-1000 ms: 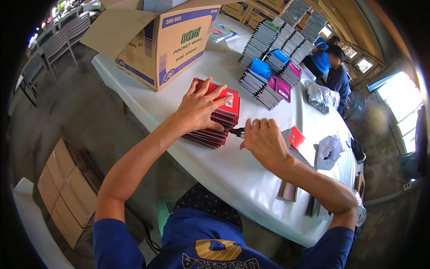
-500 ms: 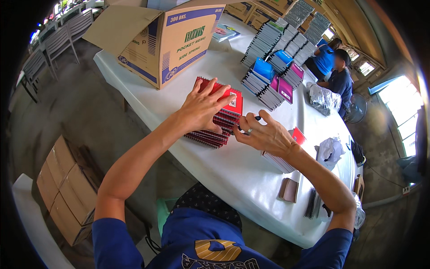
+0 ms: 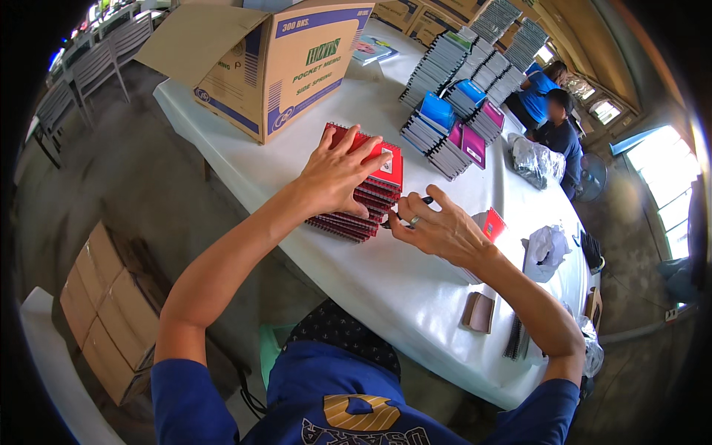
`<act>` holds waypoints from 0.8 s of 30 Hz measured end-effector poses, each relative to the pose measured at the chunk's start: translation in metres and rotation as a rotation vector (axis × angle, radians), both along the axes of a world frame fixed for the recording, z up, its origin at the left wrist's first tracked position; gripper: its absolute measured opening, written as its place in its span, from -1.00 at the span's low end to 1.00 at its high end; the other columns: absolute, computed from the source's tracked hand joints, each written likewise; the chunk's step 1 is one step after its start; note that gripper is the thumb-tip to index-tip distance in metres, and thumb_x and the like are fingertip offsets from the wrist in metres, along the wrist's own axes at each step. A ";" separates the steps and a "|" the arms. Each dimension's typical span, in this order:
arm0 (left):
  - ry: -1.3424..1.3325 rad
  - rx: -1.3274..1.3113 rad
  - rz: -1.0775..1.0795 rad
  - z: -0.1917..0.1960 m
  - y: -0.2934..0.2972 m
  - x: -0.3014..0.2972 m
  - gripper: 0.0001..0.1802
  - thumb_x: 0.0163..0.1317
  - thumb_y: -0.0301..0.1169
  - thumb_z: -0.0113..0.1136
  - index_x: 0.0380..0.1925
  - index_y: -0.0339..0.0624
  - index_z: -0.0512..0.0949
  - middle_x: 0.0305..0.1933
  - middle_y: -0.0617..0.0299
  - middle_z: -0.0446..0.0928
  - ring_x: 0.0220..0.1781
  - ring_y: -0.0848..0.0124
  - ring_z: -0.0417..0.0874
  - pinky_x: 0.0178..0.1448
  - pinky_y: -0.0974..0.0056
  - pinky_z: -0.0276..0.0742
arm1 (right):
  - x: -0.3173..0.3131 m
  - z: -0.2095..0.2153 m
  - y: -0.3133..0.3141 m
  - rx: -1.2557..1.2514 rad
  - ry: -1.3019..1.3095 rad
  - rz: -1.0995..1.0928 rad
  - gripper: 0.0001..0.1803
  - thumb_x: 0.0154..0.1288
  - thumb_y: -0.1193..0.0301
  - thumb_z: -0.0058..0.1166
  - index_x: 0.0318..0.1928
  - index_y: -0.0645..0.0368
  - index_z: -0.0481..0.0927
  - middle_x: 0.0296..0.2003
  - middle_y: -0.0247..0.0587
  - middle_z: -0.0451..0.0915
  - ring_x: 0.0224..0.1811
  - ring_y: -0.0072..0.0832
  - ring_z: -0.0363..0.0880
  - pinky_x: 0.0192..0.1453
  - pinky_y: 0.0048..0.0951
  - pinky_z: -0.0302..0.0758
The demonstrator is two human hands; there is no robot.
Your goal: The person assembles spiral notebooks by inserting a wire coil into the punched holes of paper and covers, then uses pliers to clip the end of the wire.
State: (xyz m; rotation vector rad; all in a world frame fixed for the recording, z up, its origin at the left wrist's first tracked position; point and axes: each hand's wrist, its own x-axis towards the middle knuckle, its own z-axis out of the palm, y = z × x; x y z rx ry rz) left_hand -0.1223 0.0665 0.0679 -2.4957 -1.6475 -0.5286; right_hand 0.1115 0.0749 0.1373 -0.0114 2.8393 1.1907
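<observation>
A stack of red spiral notebooks [image 3: 377, 194] sits near the table's front edge, its layers a little fanned and uneven. My left hand [image 3: 337, 174] lies over the top cover with its fingers spread. Its thumb presses against the stack's near side, steadying it. At the stack's right side is my right hand [image 3: 437, 222], curled round a slim dark pen-like tool [image 3: 427, 200]. Its fingertips are close to the notebooks' edges; whether they touch is unclear. Another red-covered notebook stack [image 3: 493, 225] is partly hidden behind my right hand and forearm.
An open cardboard carton [image 3: 308, 70] stands at the far left of the white-covered table [image 3: 252, 174]. Notebook stacks [image 3: 437, 67] with blue and purple covers fill the back. A small brown box piece [image 3: 478, 312] and crumpled plastic [image 3: 546, 251] lie right. Two people [image 3: 560, 133] are beyond.
Both hands keep nearly the same pose at the red stack. My right forearm has shifted very slightly left, and the view has moved a little.
</observation>
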 end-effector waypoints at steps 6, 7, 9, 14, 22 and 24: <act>-0.006 -0.005 -0.008 0.001 0.001 0.001 0.20 -0.32 0.11 0.58 0.42 0.17 0.22 0.54 0.19 0.08 0.55 -0.06 0.04 0.54 -0.29 -0.02 | 0.000 -0.009 -0.006 0.020 0.015 0.071 -0.79 0.10 0.35 0.18 -0.21 0.04 0.57 -0.14 -0.38 0.56 -0.06 -0.49 0.50 0.08 -0.36 0.45; -0.006 0.003 -0.008 0.000 0.000 0.000 0.20 -0.31 0.11 0.58 0.42 0.17 0.22 0.54 0.19 0.08 0.55 -0.07 0.04 0.54 -0.29 -0.02 | -0.004 -0.017 -0.021 -0.050 -0.024 -0.255 -0.78 0.08 0.37 0.18 -0.21 0.10 0.58 -0.21 -0.33 0.59 -0.14 -0.48 0.55 -0.05 -0.40 0.49; -0.002 -0.004 0.000 0.000 -0.001 -0.002 0.20 -0.31 0.11 0.57 0.42 0.17 0.22 0.54 0.19 0.08 0.55 -0.07 0.04 0.54 -0.29 -0.02 | -0.002 -0.022 -0.034 -0.120 -0.065 -0.585 -0.77 0.07 0.40 0.18 -0.22 0.16 0.59 -0.28 -0.27 0.61 -0.22 -0.46 0.60 -0.17 -0.44 0.54; -0.003 0.015 -0.008 -0.002 -0.001 -0.003 0.22 -0.32 0.13 0.57 0.43 0.16 0.21 0.54 0.18 0.08 0.55 -0.07 0.04 0.54 -0.29 -0.03 | 0.001 -0.005 -0.034 -0.164 0.042 -0.439 -0.57 0.11 0.34 0.21 0.02 0.19 0.58 -0.21 -0.29 0.58 -0.07 -0.44 0.53 0.05 -0.36 0.46; 0.002 -0.034 -0.005 0.004 0.000 0.001 0.22 -0.34 0.11 0.59 0.42 0.17 0.22 0.55 0.19 0.07 0.56 -0.07 0.02 0.54 -0.30 -0.03 | 0.006 -0.011 0.006 0.124 0.006 -0.023 -0.66 0.20 0.31 0.16 0.00 0.00 0.56 -0.08 -0.47 0.48 0.08 -0.51 0.34 0.20 -0.26 0.31; -0.003 -0.035 0.000 0.004 -0.001 0.001 0.22 -0.34 0.11 0.59 0.42 0.17 0.22 0.55 0.19 0.07 0.56 -0.07 0.02 0.54 -0.30 -0.02 | 0.005 -0.012 0.007 0.127 0.015 -0.001 -0.71 0.19 0.32 0.15 -0.06 0.01 0.56 -0.09 -0.47 0.48 0.06 -0.51 0.34 0.16 -0.29 0.33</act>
